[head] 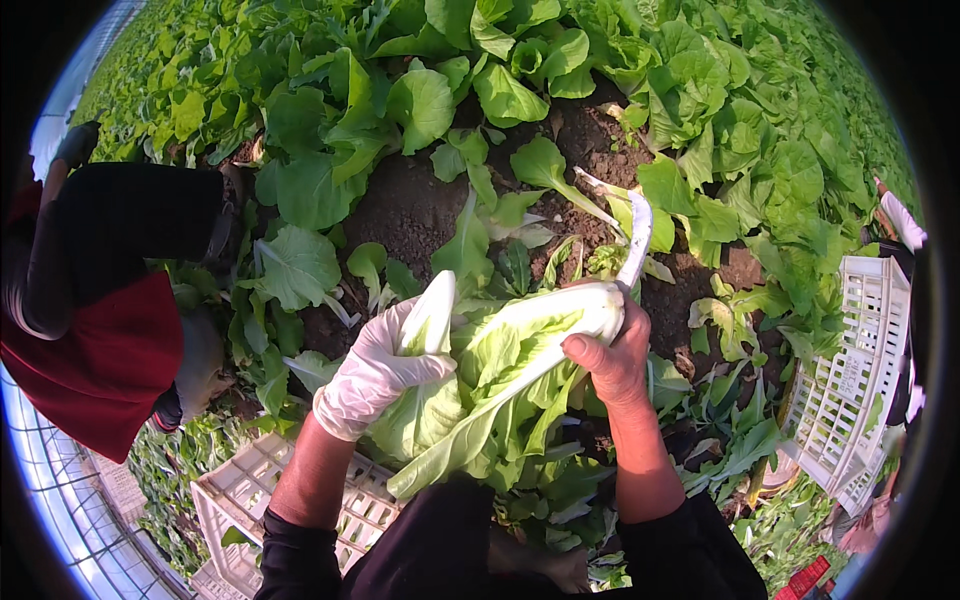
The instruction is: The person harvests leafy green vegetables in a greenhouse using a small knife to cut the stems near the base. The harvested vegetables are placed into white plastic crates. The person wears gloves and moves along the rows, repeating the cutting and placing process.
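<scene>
My left hand (386, 367), in a thin white glove, grips a leaf (431, 315) by its thick pale stalk. Bare, my right hand (619, 356) is wrapped around the cut base of a leafy cabbage head (517, 360), which lies tilted with its leaves towards my lap. Beyond that same hand rises a curved sickle blade (640, 232), its handle hidden by the hand and cabbage. Whether the gripped leaf is still joined to the head cannot be told. Loose leaves (465, 240) litter the soil just ahead.
White plastic crates stand at my lower left (247, 480) and far right (847, 367). Close on the left is a person in dark and red clothing (97, 337). Other people show partly at the right rim. Dense leafy plants (510, 90) grow ahead, beyond bare soil (405, 202).
</scene>
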